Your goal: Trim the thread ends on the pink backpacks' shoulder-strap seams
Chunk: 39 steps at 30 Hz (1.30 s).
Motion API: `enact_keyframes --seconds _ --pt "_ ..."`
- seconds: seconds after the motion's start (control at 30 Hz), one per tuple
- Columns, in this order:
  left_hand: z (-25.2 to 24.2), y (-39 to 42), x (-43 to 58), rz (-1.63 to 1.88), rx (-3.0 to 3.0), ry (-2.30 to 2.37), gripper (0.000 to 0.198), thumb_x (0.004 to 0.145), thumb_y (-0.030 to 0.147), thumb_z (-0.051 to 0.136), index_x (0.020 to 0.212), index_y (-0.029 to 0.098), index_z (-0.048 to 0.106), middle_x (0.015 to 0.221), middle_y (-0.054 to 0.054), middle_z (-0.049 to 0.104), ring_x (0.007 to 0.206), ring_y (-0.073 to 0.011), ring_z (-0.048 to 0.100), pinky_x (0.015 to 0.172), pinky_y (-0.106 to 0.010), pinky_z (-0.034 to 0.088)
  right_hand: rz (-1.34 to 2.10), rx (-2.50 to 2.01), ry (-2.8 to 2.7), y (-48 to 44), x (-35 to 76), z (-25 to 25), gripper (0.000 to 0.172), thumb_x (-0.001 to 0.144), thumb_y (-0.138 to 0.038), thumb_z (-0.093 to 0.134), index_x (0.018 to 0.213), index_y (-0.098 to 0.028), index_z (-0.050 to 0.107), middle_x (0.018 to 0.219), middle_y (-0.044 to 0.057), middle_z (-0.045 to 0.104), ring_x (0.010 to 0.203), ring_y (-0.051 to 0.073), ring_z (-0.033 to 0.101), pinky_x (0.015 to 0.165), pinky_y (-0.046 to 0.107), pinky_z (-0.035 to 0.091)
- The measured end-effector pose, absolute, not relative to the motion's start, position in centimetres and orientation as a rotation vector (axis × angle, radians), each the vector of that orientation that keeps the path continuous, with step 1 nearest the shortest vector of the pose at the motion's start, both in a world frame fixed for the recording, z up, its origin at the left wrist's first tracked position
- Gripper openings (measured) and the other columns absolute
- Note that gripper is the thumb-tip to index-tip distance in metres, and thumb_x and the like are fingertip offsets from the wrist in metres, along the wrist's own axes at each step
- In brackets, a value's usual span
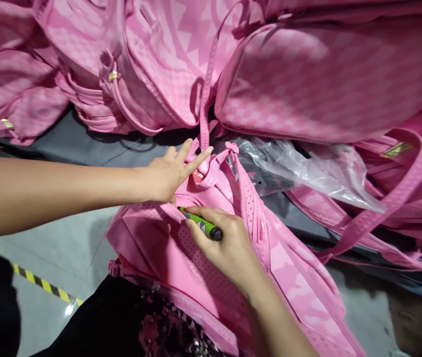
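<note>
A pink backpack (211, 267) rests tilted across my lap and against the table edge, its dotted back panel and straps facing up. My left hand (170, 171) lies over its top by the carry loop, fingers spread; the thumb is partly hidden. Held in my right hand (229, 243) is a green marker (201, 225) with black ends, between thumb and fingers. Its far end points at the upper seam of the backpack, close below my left hand. Whether that end touches the fabric I cannot tell. A knotted pink strap (233, 148) stands up right of my left hand.
More pink checkered bags (326, 84) line the back of the dark table (66, 144). Clear plastic wrap (307, 163) lies right of the backpack, near a loose pink strap (389, 203). Yellow-black tape (43, 283) marks the grey floor at lower left.
</note>
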<state>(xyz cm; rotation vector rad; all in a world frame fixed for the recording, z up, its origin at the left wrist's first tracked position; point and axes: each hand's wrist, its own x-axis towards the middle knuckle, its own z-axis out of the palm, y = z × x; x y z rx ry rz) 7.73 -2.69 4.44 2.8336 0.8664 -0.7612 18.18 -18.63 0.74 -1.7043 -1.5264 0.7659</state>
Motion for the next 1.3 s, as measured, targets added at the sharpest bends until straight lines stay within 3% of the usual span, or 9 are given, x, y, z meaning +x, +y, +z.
enact_keyframes --seconds 0.17,0.33,0.57,0.7,0.8,0.93,1.07,1.17,1.3 --pt "4.4 -2.7 6.8 -0.638 2.932 0.758 0.119 0.08 0.014 0.072 0.163 0.029 -0.012 0.168 -0.026 0.008 0.141 -0.0399 0.041 0.102 -0.044 0.05 0.65 -1.757 -1.615 -18.8 18.0 0.8 0.029 0.093 -0.029 0.058 0.111 -0.016 0.076 0.095 0.011 0.079 0.082 0.025 0.075 0.078 0.039 0.061" --pt "4.7 -0.7 5.6 -0.644 2.833 0.601 0.106 0.086 0.012 0.059 0.163 0.031 -0.012 0.171 -0.02 -0.004 0.154 -0.0349 0.024 0.114 -0.041 0.041 0.613 -1.785 -1.609 -18.7 18.2 0.8 0.031 0.094 -0.03 0.059 0.116 -0.017 0.075 0.097 0.011 0.079 0.082 0.025 0.076 0.076 0.039 0.061" --pt "4.5 -1.2 6.5 -0.845 2.855 0.737 0.135 0.073 0.021 0.08 0.159 0.032 -0.024 0.168 -0.025 -0.018 0.149 -0.0434 0.032 0.104 -0.045 0.05 0.461 -1.791 -1.717 -18.2 17.4 0.7 0.026 0.095 -0.03 0.058 0.109 -0.019 0.076 0.086 0.007 0.079 0.072 0.022 0.074 0.064 0.033 0.055" --pt "4.1 -2.2 7.0 -0.839 3.006 0.789 0.122 0.078 0.008 0.067 0.161 0.029 -0.02 0.167 -0.023 -0.02 0.146 -0.0461 0.034 0.099 -0.048 0.053 0.238 -1.793 -1.763 -18.2 16.6 0.0 0.02 0.092 -0.024 0.06 0.103 -0.019 0.076 0.079 0.004 0.077 0.067 0.02 0.071 0.059 0.031 0.05" --pt "4.2 -1.6 6.8 -0.806 3.021 0.607 0.116 0.081 0.013 0.065 0.162 0.025 -0.018 0.169 -0.023 -0.015 0.146 -0.0445 0.034 0.109 -0.052 0.045 0.174 -1.758 -1.755 -18.4 16.5 -0.4 0.021 0.093 -0.024 0.06 0.106 -0.016 0.075 0.084 0.006 0.079 0.069 0.022 0.072 0.062 0.034 0.051" --pt "4.7 -0.1 6.1 -0.808 2.913 0.493 0.115 0.08 0.014 0.064 0.162 0.032 -0.014 0.171 -0.017 -0.013 0.151 -0.0398 0.028 0.111 -0.046 0.044 0.194 -1.706 -1.748 -18.4 17.1 -0.5 0.024 0.096 -0.026 0.058 0.109 -0.014 0.074 0.086 0.008 0.079 0.069 0.023 0.073 0.064 0.036 0.052" --pt "4.8 0.6 5.4 -0.668 2.798 0.547 0.113 0.079 0.01 0.061 0.162 0.034 -0.012 0.169 -0.015 -0.023 0.157 -0.0365 0.018 0.116 -0.041 0.039 0.249 -1.694 -1.721 -18.5 17.4 -0.3 0.022 0.094 -0.025 0.063 0.11 -0.015 0.074 0.084 0.006 0.079 0.069 0.023 0.072 0.067 0.037 0.05" --pt "4.7 0.7 5.0 -0.676 2.65 0.685 0.116 0.079 0.009 0.062 0.161 0.033 -0.016 0.165 -0.021 -0.03 0.155 -0.0354 0.027 0.11 -0.035 0.045 0.314 -1.663 -1.701 -18.6 17.4 -0.3 0.021 0.092 -0.021 0.065 0.11 -0.016 0.075 0.08 0.003 0.078 0.067 0.021 0.07 0.072 0.038 0.047" --pt "4.3 0.8 4.8 -0.631 2.639 0.703 0.117 0.079 0.01 0.066 0.162 0.034 -0.013 0.17 -0.021 -0.01 0.155 -0.0332 0.028 0.11 -0.033 0.045 0.344 -1.626 -1.685 -18.2 17.6 -0.7 0.021 0.093 -0.021 0.066 0.112 -0.017 0.074 0.082 0.002 0.078 0.067 0.019 0.07 0.076 0.039 0.043"
